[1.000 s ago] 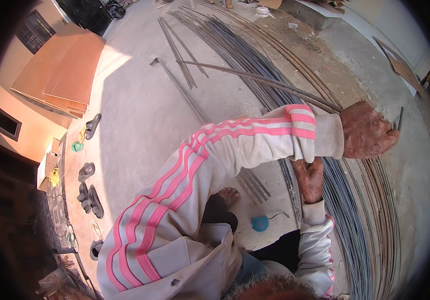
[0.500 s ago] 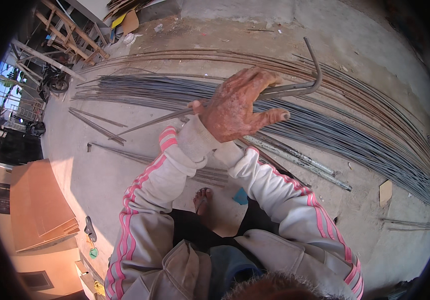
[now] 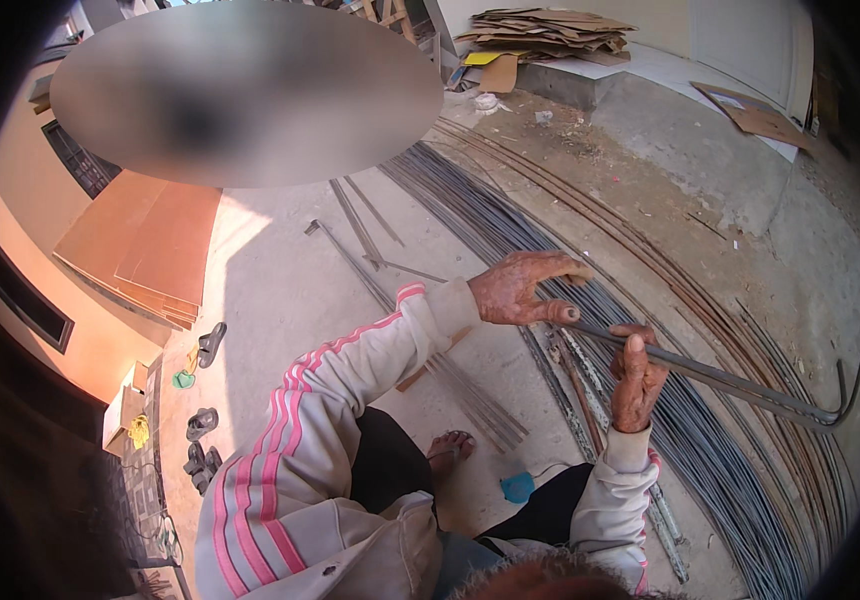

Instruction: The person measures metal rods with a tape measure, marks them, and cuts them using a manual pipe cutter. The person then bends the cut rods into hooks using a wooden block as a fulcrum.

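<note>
A: Which items were countable?
B: Toward three o'clock appeared one left hand (image 3: 522, 288) and two bent rods (image 3: 732, 383); at four, one right hand (image 3: 638, 388).
A: And elsewhere?
B: One blue case (image 3: 517, 488) lay at five o'clock, one foot (image 3: 450, 450) at six, four dark sandals (image 3: 202, 424) around eight.

Right grip (image 3: 636, 385) — bent rods (image 3: 740, 384) (left grip (image 3: 522, 289) near end)
</note>
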{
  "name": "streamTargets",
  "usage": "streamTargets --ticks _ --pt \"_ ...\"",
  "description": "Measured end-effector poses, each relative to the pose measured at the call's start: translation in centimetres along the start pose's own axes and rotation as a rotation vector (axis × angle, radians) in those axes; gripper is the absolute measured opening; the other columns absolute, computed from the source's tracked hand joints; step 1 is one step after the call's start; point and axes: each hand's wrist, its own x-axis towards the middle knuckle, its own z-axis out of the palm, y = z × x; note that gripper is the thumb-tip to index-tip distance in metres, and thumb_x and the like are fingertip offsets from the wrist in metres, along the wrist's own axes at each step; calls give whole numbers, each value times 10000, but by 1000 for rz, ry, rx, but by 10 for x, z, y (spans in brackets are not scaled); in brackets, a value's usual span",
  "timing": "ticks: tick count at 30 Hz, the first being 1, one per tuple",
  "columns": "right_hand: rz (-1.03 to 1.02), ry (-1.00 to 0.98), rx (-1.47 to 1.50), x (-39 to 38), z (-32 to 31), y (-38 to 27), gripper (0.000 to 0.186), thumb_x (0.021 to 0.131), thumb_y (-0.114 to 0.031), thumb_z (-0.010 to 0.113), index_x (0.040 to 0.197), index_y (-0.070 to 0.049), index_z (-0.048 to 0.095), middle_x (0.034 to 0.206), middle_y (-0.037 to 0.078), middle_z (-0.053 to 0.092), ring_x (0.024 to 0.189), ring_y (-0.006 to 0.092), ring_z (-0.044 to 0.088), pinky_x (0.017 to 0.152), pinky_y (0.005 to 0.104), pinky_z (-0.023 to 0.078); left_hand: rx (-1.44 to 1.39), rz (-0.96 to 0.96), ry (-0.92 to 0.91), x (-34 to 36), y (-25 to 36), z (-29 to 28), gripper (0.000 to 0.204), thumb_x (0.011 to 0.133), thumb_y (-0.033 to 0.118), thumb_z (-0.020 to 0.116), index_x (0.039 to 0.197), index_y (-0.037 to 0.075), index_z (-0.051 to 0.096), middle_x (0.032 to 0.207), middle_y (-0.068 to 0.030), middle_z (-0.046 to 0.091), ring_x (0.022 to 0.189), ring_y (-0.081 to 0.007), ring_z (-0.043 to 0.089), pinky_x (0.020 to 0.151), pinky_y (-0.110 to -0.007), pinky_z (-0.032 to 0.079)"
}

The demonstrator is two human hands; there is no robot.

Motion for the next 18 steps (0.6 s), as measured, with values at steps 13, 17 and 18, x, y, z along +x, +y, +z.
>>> streamTargets --ticks 13,17,18 --pt "-573 -395 -63 129 140 -75 312 929 -220 682 1131 14 639 1040 181 680 942 301 673 813 398 505 345 628 455 117 284 -116 524 981 496 565 946 -20 648 701 -149 652 692 -295 662 691 -437 542" --pt "-513 -300 -244 112 199 -61 540 821 -492 773 1117 -51 679 878 165 654 768 271 684 670 412 530 173 707 350 93 311 -169 383 1018 375 558 1034 3 648 637 -2 562 582 -139 560 557 -272 489" --pt "-584 -244 -307 104 216 -54 551 810 -536 763 1095 -69 694 852 163 647 719 270 683 638 415 534 161 766 383 94 316 -173 388 1026 363 545 1024 -9 654 629 11 542 578 -104 546 539 -241 476"
